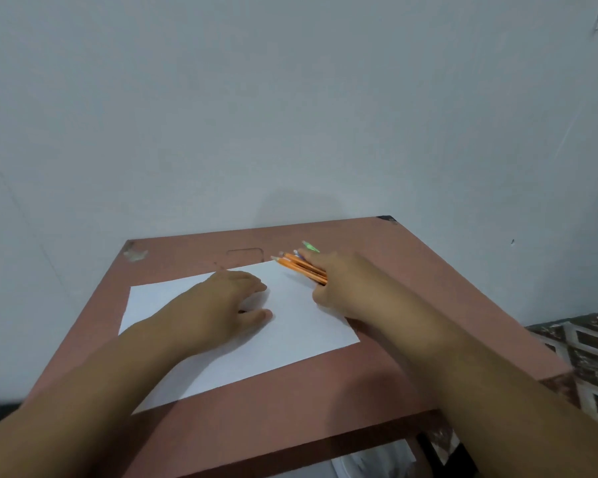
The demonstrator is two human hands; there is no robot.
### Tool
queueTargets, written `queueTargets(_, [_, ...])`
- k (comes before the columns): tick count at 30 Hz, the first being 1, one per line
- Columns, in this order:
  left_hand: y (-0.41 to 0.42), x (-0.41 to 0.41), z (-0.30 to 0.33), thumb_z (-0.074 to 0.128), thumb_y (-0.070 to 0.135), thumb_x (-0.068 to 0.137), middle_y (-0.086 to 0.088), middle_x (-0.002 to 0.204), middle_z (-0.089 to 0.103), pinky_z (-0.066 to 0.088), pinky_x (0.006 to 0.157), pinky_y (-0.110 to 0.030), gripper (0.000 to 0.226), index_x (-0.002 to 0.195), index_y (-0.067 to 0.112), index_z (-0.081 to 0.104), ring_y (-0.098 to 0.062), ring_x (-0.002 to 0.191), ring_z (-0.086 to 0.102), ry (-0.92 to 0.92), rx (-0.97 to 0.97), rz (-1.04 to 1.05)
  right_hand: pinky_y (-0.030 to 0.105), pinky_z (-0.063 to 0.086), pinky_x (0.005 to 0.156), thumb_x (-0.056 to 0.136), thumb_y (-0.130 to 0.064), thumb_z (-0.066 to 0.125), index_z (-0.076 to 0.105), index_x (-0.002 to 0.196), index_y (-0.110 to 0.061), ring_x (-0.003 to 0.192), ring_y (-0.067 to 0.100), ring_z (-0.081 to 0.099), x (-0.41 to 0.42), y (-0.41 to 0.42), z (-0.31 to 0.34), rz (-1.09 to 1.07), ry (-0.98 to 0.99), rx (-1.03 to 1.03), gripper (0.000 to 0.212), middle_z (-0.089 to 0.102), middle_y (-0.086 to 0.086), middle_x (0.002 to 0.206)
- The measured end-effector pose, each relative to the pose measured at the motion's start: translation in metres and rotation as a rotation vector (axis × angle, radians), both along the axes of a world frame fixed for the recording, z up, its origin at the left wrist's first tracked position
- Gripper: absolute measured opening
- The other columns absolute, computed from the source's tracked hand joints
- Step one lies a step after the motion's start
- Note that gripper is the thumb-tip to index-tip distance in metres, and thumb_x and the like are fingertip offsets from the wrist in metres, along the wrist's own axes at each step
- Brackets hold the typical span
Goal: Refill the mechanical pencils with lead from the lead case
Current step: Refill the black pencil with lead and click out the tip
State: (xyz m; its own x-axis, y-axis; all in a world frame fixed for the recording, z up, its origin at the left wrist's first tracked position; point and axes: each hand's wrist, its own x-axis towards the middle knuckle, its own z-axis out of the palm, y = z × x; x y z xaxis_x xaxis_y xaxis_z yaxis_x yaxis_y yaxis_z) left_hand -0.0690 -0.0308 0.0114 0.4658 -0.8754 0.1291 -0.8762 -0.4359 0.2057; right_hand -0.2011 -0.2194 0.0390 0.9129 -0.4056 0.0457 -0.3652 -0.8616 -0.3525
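My right hand curls round a bundle of mechanical pencils, mostly orange with one green-tipped, their tips fanning out toward ten o'clock past the far right corner of the white paper. My left hand lies palm down on the paper at about nine o'clock from the pencils, fingers bent over something dark that barely peeks out by the thumb (I cannot tell whether that is the lead case, or how tightly I hold it). The paper sits on the reddish counter, which is pushed against the pale wall. I judge this the opening step: gathering the pencils. Next I need to single one out and open its end.
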Motion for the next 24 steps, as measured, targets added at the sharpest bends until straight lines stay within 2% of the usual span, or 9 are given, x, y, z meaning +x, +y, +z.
queueTargets(2, [0.014,0.006,0.0,0.052,0.063,0.092,0.012,0.115,0.062,0.047,0.094,-0.035,0.046,0.109,0.022,0.064,-0.006,0.11,0.052,0.009,-0.012,0.02,0.032,0.056,0.085,0.086,-0.015,0.054,0.03,0.156,-0.046,0.111,0.022,0.06,0.011,0.014,-0.004,0.026,0.005,-0.007,0.08,0.041,-0.011,0.159])
queueTargets(4, [0.025,0.008,0.001,0.05,0.066,0.091,0.011,0.086,0.055,0.047,0.076,-0.035,0.043,0.08,0.025,0.053,-0.005,0.086,0.052,0.034,-0.039,0.041,0.028,0.053,0.075,0.09,-0.016,0.053,0.026,0.157,-0.044,0.112,0.022,0.057,0.019,0.028,-0.005,0.049,0.023,-0.04,0.078,0.044,-0.006,0.155])
queueTargets(6, [0.037,0.013,0.0,0.048,0.072,0.088,0.017,0.079,0.05,0.044,0.072,-0.03,0.041,0.073,0.034,0.045,-0.002,0.081,0.05,0.045,-0.057,0.053,0.025,0.044,0.064,0.093,-0.015,0.052,0.022,0.159,-0.041,0.111,0.022,0.056,0.027,0.04,-0.006,0.062,0.039,-0.058,0.078,0.051,-0.003,0.149])
queueTargets(9, [0.052,0.021,-0.006,0.046,0.079,0.079,0.026,0.114,0.059,0.038,0.094,-0.013,0.056,0.109,0.036,0.067,0.005,0.112,0.051,0.04,-0.083,0.027,0.032,0.053,0.077,0.091,-0.012,0.051,0.023,0.16,-0.037,0.105,0.024,0.06,0.037,0.057,-0.009,0.064,0.036,-0.016,0.079,0.059,0.002,0.138])
queueTargets(11, [0.06,0.024,-0.008,0.06,0.062,0.086,0.019,0.128,0.061,0.026,0.096,-0.002,0.044,0.117,0.032,0.07,0.007,0.123,0.046,0.047,-0.092,0.008,0.036,0.057,0.079,0.09,-0.011,0.051,0.023,0.16,-0.037,0.096,0.024,0.062,0.042,0.065,-0.012,0.06,0.032,-0.002,0.079,0.064,0.004,0.126])
queueTargets(13, [0.065,0.027,-0.01,0.067,0.043,0.091,0.016,0.131,0.061,0.022,0.093,0.004,0.028,0.115,0.03,0.073,0.014,0.122,0.04,0.038,-0.103,-0.019,0.033,0.055,0.071,0.09,-0.012,0.05,0.02,0.16,-0.038,0.091,0.022,0.061,0.046,0.071,-0.015,0.065,0.031,0.008,0.08,0.065,0.005,0.122])
queueTargets(16, [0.069,0.03,-0.012,0.069,0.034,0.093,0.016,0.129,0.061,0.02,0.092,0.006,0.024,0.116,0.032,0.074,0.02,0.117,0.034,0.052,-0.126,-0.042,0.027,0.042,0.055,0.093,-0.017,0.05,0.017,0.16,-0.039,0.077,0.017,0.055,0.05,0.076,-0.017,0.066,0.03,-0.007,0.078,0.061,0.006,0.12])
queueTargets(21, [0.072,0.033,-0.014,0.065,0.035,0.095,0.019,0.13,0.058,0.018,0.09,0.008,0.027,0.122,0.032,0.07,0.019,0.113,0.032,0.051,-0.134,-0.042,0.027,0.038,0.058,0.101,-0.036,0.044,0.023,0.157,-0.038,0.088,0.019,0.049,0.048,0.083,-0.019,0.035,0.081,-0.029,0.061,0.043,0.006,0.124])
queueTargets(24, [0.075,0.034,-0.014,0.065,0.037,0.095,0.021,0.131,0.058,0.02,0.089,0.007,0.026,0.121,0.035,0.069,0.016,0.116,0.037,0.058,-0.131,-0.037,0.032,0.041,0.07,0.101,-0.042,0.038,0.021,0.158,-0.036,0.102,0.023,0.046,0.048,0.087,-0.025,0.013,0.106,-0.109,0.059,0.038,0.008,0.131])
